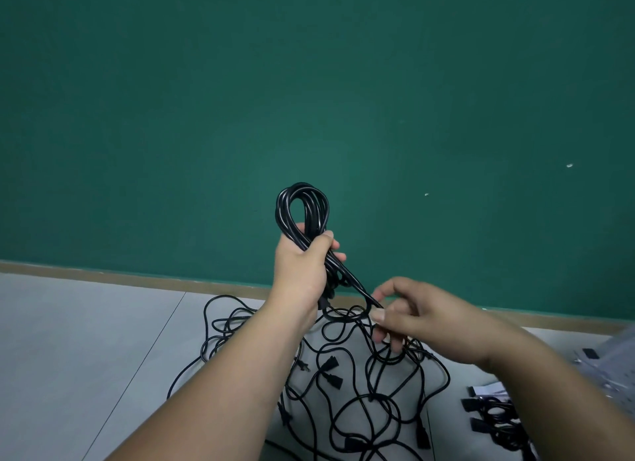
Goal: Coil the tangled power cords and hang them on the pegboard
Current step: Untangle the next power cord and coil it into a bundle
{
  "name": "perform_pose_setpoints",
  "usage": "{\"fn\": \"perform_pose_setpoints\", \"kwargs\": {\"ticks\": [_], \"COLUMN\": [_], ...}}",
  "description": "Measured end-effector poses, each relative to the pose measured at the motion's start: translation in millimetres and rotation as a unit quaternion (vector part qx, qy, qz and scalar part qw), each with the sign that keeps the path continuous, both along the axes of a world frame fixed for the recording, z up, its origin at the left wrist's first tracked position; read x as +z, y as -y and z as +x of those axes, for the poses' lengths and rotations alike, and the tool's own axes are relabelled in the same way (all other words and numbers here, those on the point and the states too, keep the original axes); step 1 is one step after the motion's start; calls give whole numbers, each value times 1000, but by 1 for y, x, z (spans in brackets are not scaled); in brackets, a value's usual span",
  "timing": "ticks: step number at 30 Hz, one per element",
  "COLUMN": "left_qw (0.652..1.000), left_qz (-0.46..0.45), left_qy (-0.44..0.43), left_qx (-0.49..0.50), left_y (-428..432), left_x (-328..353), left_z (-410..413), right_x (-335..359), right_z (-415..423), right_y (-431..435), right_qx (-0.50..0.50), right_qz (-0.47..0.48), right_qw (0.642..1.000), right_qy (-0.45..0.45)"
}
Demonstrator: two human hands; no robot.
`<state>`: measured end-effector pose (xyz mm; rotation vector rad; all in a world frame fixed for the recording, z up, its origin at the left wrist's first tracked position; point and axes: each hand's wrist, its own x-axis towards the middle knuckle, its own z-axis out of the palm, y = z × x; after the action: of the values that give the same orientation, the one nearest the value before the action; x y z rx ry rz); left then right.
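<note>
My left hand [302, 264] is raised in front of the green wall and grips a black power cord wound into a coil [302, 206], whose loops stand up above my fist. A strand of that cord runs down to the right into my right hand [412, 313], which pinches it between thumb and fingers. Below both hands a tangle of black power cords [360, 385] with several plugs lies spread on the grey floor. No pegboard is in view.
The green wall [309, 99] with a wooden skirting [137, 278] stands right behind the tangle. At the lower right edge lie more bundled black cords [498, 423] and a clear plastic bag [615, 357]. Grey floor tiles [86, 340] stretch away to the left.
</note>
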<state>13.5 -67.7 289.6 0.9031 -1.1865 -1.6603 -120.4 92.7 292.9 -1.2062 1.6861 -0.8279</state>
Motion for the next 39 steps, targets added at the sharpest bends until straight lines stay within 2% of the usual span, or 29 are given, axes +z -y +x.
{"fn": "perform_pose_setpoints", "kwargs": {"ticks": [2,5,7,9,11,14,15,16,19,22,24,27,30,32,34,36,39], "left_qw": [1000,999,999,998,995,986,984,984,993,999,999,997,985,981,981,981,976], "left_qz": [-5,-14,1,14,21,60,79,89,73,43,28,-13,-86,-93,-84,-77,-79], "left_qy": [11,34,33,30,34,44,41,44,52,22,31,70,130,137,129,114,100], "left_qx": [-8,5,31,59,94,150,155,147,75,14,-11,-43,-77,-99,-116,-141,-177], "left_y": [-3,3,13,23,31,46,50,52,48,33,26,20,16,13,11,9,6], "left_x": [-1,0,0,-2,-5,-8,-9,-10,-7,-3,-4,-6,-7,-8,-7,-5,-3], "left_z": [-3,-1,3,7,10,16,19,21,20,13,10,8,9,9,9,9,8], "right_x": [-1,6,16,22,24,32,34,35,31,25,18,13,14,15,10,3,1], "right_z": [11,10,5,-1,-7,-22,-27,-30,-25,-7,3,8,5,0,-7,-15,-26], "right_y": [7,6,2,-2,-4,-8,-9,-11,-11,-7,2,12,13,12,12,11,6], "right_qx": [-24,-82,-119,-154,-207,-327,-341,-336,-254,-178,-224,-352,-350,-354,-408,-451,-408], "right_qz": [-15,-70,-120,-184,-271,-363,-362,-344,-221,-121,-137,-202,-227,-215,-196,-175,-148], "right_qw": [997,966,950,951,936,867,860,871,941,974,960,909,902,902,888,875,894], "right_qy": [-66,-236,-261,-197,-84,94,115,102,28,69,96,100,114,120,85,4,-114]}}
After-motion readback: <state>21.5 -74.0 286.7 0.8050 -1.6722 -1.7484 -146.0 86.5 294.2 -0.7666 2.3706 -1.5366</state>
